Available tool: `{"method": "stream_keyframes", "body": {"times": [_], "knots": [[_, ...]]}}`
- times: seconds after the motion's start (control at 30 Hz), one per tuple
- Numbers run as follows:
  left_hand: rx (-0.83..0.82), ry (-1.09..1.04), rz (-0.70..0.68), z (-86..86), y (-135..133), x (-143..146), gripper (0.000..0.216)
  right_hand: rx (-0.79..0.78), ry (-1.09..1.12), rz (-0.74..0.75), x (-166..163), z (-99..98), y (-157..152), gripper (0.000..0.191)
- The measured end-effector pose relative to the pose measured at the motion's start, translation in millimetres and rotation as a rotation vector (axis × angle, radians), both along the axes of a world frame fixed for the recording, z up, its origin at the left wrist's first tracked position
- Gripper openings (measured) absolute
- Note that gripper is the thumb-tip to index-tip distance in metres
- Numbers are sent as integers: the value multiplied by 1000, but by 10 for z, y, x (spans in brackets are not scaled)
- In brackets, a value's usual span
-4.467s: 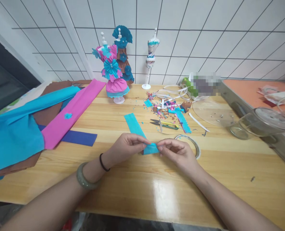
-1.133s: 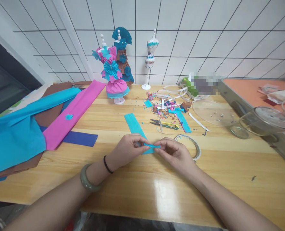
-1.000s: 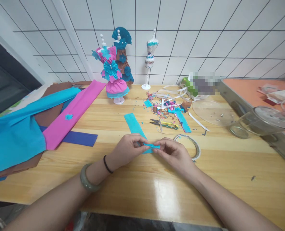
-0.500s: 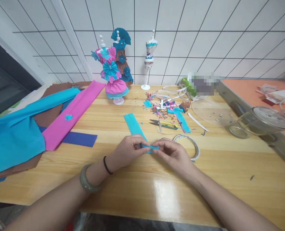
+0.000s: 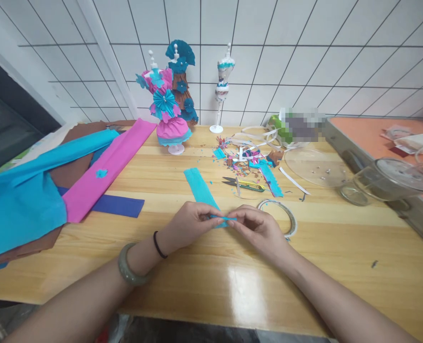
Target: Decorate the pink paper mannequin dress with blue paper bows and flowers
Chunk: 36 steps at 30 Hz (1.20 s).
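Note:
Both hands meet above the middle of the table, pinching the folded end of a blue crepe paper strip (image 5: pixel 201 189). My left hand (image 5: pixel 193 221) grips the fold's left side between thumb and fingers. On the right side of the same fold, my right hand (image 5: pixel 256 226) has thumb and fingertips closed. The rest of the strip runs away from me, flat on the wood. Just beyond the hands lie yellow thread snips (image 5: pixel 249 185). A roll of white double-sided tape (image 5: pixel 293 219) sits by my right hand.
Paper scraps (image 5: pixel 247 159) are heaped behind the snips. Two dressed mini mannequins (image 5: pixel 166 131) and a barer one (image 5: pixel 222 81) stand at the wall. Folded crepe sheets (image 5: pixel 21 205) cover the left side. A clear lidded container (image 5: pixel 386 178) and a shallow dish (image 5: pixel 304 166) are at right.
Hands stay almost in place. The folded paper between the fingertips looks slightly flatter and shifts a little; the rest of the table looks the same.

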<state>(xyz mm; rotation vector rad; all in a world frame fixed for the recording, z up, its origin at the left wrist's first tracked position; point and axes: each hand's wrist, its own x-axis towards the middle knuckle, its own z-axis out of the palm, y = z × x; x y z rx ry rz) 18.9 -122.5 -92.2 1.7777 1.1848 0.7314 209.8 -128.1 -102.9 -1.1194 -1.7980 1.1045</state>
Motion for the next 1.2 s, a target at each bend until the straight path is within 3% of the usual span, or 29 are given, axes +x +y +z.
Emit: {"method": "stream_keyframes", "body": {"times": [0.27,0.57,0.87,1.2], "knots": [[21,-13,-5,46,-8,6,17,-20,22,8,11,-6,6,15],[-231,-286,30,-71,16,-3,19,-196,230,-41,5,2,10,15],[-312,-413,29,-7,33,-2,17,-273,246,-68,24,78,25,14],[-288,-356,51,8,30,-24,16,-257,226,-42,48,57,29,12]]}}
